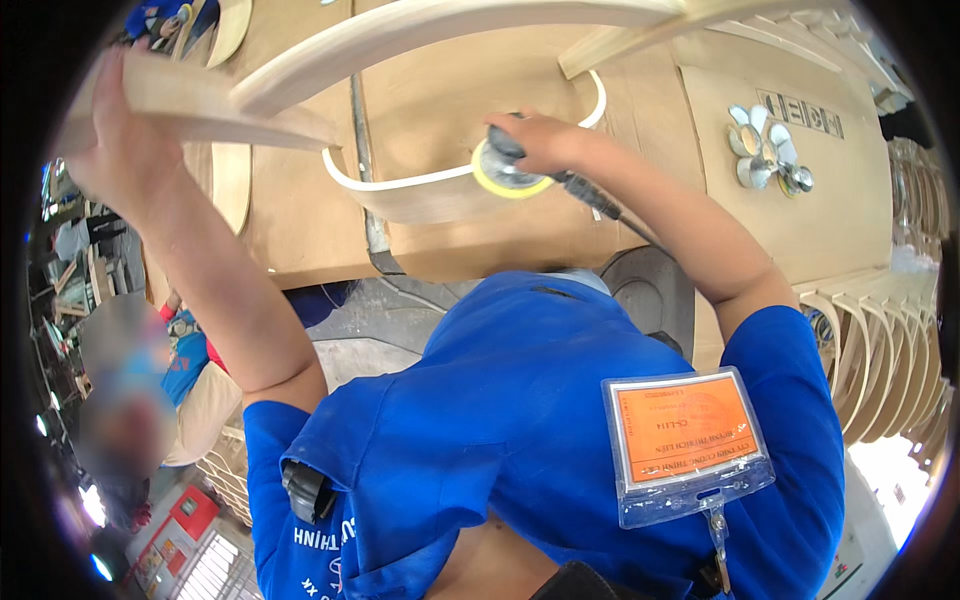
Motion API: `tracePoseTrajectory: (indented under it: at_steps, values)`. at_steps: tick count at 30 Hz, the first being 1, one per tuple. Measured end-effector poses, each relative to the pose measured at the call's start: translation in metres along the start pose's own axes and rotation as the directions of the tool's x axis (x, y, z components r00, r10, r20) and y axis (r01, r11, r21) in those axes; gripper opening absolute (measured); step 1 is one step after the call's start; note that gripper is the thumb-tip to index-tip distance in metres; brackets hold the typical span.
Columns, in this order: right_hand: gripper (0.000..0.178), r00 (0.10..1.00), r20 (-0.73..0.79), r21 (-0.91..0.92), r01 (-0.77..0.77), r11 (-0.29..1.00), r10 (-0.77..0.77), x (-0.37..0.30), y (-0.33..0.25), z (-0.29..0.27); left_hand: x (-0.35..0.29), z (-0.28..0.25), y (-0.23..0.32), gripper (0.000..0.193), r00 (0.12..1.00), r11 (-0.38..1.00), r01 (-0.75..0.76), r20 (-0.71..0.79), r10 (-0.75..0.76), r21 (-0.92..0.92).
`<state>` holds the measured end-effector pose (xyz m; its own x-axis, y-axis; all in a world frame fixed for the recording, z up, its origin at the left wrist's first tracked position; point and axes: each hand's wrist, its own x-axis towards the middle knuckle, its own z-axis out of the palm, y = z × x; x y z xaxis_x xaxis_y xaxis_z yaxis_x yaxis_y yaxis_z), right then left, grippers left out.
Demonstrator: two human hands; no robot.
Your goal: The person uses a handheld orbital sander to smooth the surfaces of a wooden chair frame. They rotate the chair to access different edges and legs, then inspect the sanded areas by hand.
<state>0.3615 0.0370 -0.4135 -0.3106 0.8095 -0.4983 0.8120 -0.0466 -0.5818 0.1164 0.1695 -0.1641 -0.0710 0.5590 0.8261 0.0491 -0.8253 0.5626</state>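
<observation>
Working in a workshop, at a cardboard-covered table (790, 230). Apparently sanding the wooden frame (400, 32), lying across the table, with 2 hands: gripping a round sander (510, 172) in the right hand (545, 143) at the edge of the curved panel (435, 205), bending the right elbow; clasping the frame's left end with the left hand (122, 150), reaching far out. Probably calling next for guiding the sander evenly along that edge.

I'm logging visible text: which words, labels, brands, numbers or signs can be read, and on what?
Printed wording isn't copied here.
Orange card in clear plastic holder: inverted lines, smallest unreadable.
Blue cloth shirt: white lettering, partly hidden.
Brown cardboard covering: dark boxed marks, too small to read.
</observation>
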Motion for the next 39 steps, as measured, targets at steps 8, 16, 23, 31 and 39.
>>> tracePoseTrajectory:
  at_steps: [8, 16, 23, 31, 39]
  values:
    - [0.087, 0.922, -0.227, -0.028, -0.329, 0.944, 0.315, -0.008, 0.121, -0.026, -0.009, -0.075, -0.063, 0.038, 0.939, 0.946, 0.314, -0.176, -0.296, 0.084]
    - [0.090, 0.479, -0.763, 0.384, -0.204, 0.900, 0.434, -0.069, 0.195, 0.011, -0.005, -0.111, -0.095, 0.044, 0.880, 0.884, 0.424, -0.320, -0.352, 0.195]
    - [0.075, 0.551, -0.780, 0.367, 0.020, 0.930, 0.297, -0.091, 0.126, 0.095, 0.008, -0.133, -0.131, 0.050, 0.825, 0.770, 0.548, -0.367, -0.431, 0.327]
    - [0.054, 0.657, -0.677, -0.213, 0.258, 0.942, -0.332, -0.084, 0.020, 0.131, -0.019, -0.146, -0.137, 0.052, 0.734, 0.725, 0.644, -0.464, -0.496, 0.244]
    - [0.076, 0.716, -0.688, 0.266, 0.101, 0.959, 0.115, -0.078, 0.077, 0.082, -0.027, -0.132, -0.124, 0.056, 0.831, 0.691, 0.541, -0.430, -0.353, 0.480]
